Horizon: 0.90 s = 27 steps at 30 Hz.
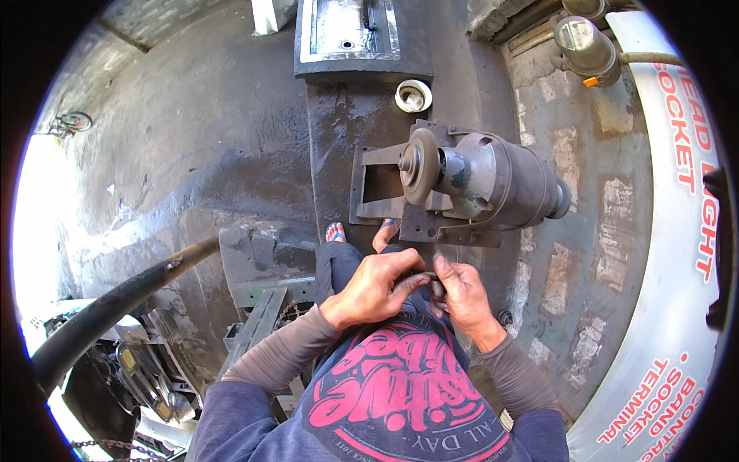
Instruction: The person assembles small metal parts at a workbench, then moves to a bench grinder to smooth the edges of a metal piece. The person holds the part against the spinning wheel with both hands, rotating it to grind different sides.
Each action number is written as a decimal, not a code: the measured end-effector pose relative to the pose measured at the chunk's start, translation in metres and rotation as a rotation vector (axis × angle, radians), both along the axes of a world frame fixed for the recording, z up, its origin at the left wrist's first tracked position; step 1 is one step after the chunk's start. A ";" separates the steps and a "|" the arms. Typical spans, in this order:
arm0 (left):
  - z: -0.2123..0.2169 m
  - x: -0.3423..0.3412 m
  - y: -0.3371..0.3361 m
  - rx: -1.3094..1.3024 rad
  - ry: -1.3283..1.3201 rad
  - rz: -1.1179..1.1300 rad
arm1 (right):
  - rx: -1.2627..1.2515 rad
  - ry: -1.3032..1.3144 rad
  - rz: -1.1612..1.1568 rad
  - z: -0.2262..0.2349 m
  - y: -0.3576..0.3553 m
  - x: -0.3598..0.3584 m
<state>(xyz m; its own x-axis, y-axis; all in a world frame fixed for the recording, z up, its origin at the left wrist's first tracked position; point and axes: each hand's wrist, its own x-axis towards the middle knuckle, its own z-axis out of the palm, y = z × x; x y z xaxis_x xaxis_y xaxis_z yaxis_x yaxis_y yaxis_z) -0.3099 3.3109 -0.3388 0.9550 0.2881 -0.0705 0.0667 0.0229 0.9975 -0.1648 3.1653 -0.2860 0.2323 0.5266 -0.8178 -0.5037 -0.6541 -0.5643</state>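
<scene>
My left hand and my right hand meet in front of my chest, both with fingers pinched together. Between the fingertips is a small dark piece, too small and too covered to name. Just beyond my hands stands a bench grinder or buffing motor with a round grey-brown wheel on its shaft. It is bolted to a metal frame. My hands are apart from the wheel.
Past the motor sit a white round bowl and a metal basin. A curved dark pipe rises at the left, near a stone block. A printed sign and an electric meter are at the right.
</scene>
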 end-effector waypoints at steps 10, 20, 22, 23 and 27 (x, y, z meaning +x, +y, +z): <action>-0.008 0.002 -0.004 -0.161 -0.039 -0.004 | 0.331 -0.791 0.330 -0.004 0.002 -0.008; -0.013 0.003 -0.012 -0.009 -0.022 0.087 | 0.282 -0.689 0.270 -0.015 -0.004 -0.017; -0.015 0.003 -0.013 -0.447 0.218 0.019 | 0.487 -1.018 0.403 -0.014 0.001 -0.017; -0.014 0.002 -0.011 -0.709 0.321 -0.015 | 0.487 -0.997 0.461 -0.013 -0.001 -0.015; -0.015 0.001 -0.006 -0.671 0.361 -0.042 | 0.569 -1.098 0.537 -0.015 0.000 -0.009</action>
